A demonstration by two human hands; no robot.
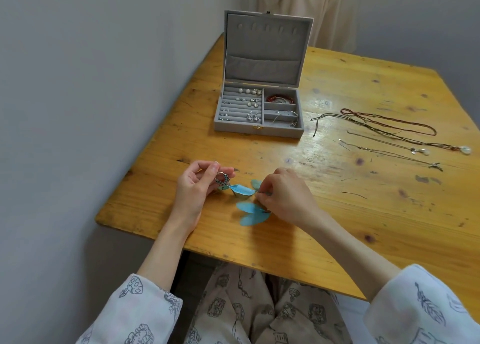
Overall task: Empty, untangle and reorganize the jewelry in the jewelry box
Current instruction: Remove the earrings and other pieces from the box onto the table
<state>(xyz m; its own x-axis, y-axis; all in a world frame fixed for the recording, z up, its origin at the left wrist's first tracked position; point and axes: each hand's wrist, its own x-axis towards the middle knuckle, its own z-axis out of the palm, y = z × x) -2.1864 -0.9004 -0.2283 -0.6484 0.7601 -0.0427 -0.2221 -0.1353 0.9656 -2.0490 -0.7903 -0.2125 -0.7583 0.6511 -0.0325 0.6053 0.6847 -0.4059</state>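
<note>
Hands [239, 190] pinching feather earrings [242, 191] between

Soft, even daylight; glare on table [337, 146]; wide-angle edge distortion

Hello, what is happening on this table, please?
A person sits at a wooden table and works on blue feather earrings. The left hand pinches the round metal part of one earring, and the right hand pinches near the feathers, as if separating them. The grey jewelry box stands open behind, with small earrings in its rows, a red bead bracelet and a silver bangle. Several necklaces lie stretched out on the table to the right.
</note>
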